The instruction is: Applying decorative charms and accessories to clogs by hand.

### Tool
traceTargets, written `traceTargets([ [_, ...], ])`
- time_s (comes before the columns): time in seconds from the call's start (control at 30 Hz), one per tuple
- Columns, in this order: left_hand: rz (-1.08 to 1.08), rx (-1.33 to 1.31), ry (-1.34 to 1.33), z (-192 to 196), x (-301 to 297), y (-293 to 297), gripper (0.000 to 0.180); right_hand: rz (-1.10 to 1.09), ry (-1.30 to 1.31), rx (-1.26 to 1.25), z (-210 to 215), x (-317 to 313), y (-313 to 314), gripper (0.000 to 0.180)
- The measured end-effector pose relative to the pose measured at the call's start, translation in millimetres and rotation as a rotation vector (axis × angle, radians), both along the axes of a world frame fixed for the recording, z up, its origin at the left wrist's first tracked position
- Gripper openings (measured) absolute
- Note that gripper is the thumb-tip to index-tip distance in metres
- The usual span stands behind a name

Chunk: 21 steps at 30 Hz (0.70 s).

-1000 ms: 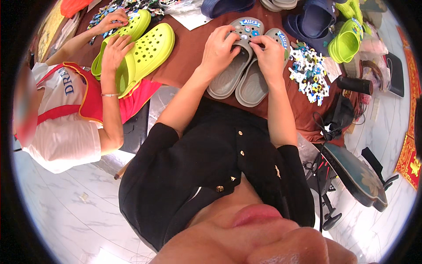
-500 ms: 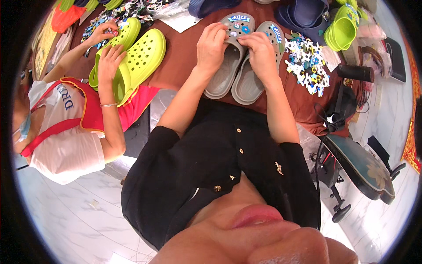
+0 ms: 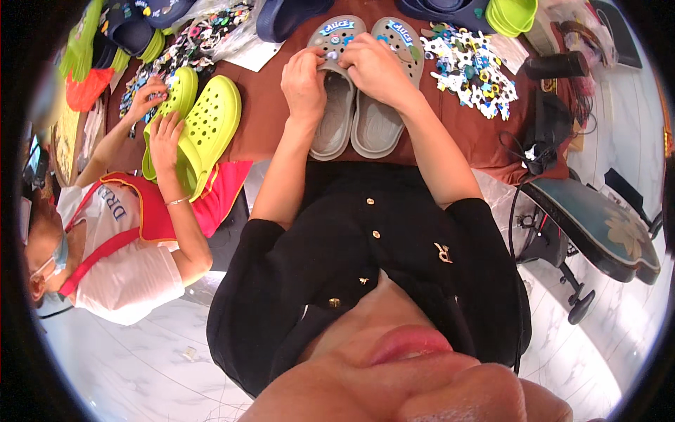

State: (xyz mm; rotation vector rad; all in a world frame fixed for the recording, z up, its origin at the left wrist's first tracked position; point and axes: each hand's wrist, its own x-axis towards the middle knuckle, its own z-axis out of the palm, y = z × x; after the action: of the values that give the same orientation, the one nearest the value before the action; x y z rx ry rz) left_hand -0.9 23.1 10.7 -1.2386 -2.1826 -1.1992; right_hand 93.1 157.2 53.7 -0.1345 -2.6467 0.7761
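Observation:
A pair of grey clogs with colourful charms on their toes lies side by side before me, toes away. My left hand [image 3: 304,86] holds the left grey clog [image 3: 332,130] at the outer side of its upper, thumb by the opening. Bent across the gap, my right hand [image 3: 375,69] has its fingertips closed on the upper's rear edge on that same clog, next to a small pale charm [image 3: 332,55]. Whether a loose charm is between its fingers is hidden. The right grey clog [image 3: 380,132] lies partly under my right hand and wrist.
Several loose charms [image 3: 471,74] form a pile on the brown cloth [image 3: 264,112] at right. At left, a co-worker's hands [image 3: 165,137] work on lime-green clogs [image 3: 214,116]. Navy clogs [image 3: 288,17] stand behind. A black cylinder [image 3: 559,65] lies at the right edge.
The view has shifted, so the clogs appear further left and straighter. My left hand has slid down the clog's outer side. My right hand has turned, its fingers more bent over the upper.

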Motion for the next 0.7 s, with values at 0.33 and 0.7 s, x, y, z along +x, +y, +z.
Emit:
traceTargets([
  [0.33,0.062,-0.021,0.008,-10,-3,-1,0.019,-0.115,0.149,0.147,9,1,-41,0.032],
  [0.7,0.082,-0.086,0.028,-7,0,2,0.017,-0.365,0.345,0.345,-12,-12,-44,0.011],
])
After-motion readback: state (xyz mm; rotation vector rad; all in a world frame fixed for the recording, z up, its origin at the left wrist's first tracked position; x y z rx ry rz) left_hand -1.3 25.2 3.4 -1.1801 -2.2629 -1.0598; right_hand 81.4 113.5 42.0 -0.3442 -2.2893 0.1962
